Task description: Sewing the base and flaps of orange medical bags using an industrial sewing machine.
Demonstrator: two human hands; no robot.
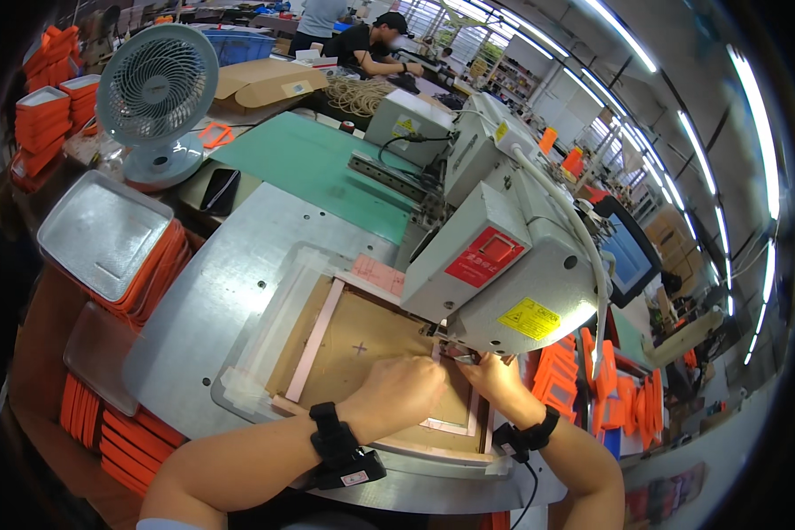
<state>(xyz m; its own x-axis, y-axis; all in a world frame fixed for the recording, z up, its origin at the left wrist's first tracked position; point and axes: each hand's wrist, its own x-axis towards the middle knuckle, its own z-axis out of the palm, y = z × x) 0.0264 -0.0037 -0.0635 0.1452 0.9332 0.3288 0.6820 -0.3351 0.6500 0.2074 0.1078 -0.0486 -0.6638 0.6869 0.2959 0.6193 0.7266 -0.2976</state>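
Observation:
My left hand [397,393] lies palm down on a brown board [362,340] framed by pink strips, on the metal bed [230,291] of a white sewing machine [503,265]. Its fingers press close to the needle area. My right hand [495,375] rests beside it under the machine head, fingertips on the pink strip near the needle. Whether either hand pinches something is hidden by the hands themselves. Both wrists carry black bands.
Stacks of orange pieces topped with metal trays [106,234] sit to the left. A white fan [156,97] stands at the back left, beside a green mat [327,172]. More orange pieces [609,389] lie to the right. A person [375,44] sits at a far table.

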